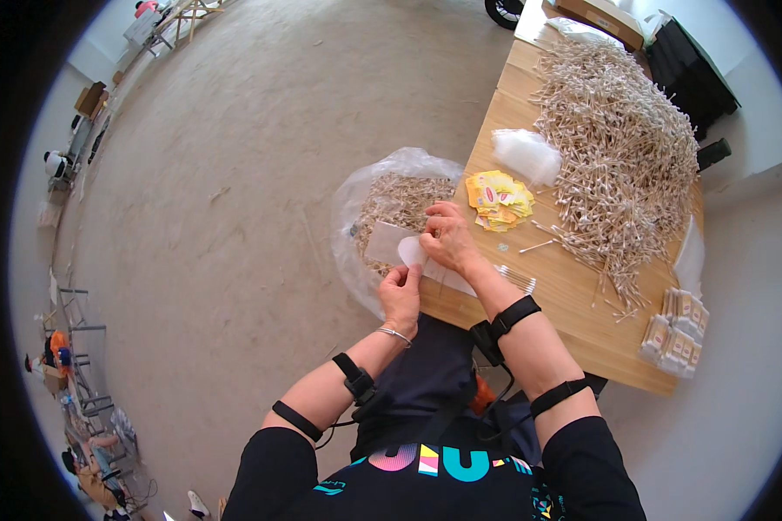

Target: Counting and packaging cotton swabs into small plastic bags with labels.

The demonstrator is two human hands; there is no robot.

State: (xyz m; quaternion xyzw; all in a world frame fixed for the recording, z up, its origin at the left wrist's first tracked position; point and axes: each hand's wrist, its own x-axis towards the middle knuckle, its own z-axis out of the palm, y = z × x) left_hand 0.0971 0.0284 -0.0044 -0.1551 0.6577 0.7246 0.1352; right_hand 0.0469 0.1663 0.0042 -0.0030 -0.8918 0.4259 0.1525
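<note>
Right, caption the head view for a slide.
Left hand and right hand pinch a small, round-edged white sheet beside a light-brown wooden table heaped with white-tipped cotton swabs.

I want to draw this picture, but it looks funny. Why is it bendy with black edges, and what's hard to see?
In the head view, the wide fisheye lens curves the floor's left side inside a black rim; in that same view, the brown box far left is too tiny for detail, and the white plastic stack looks pale, almost washed out.
</note>
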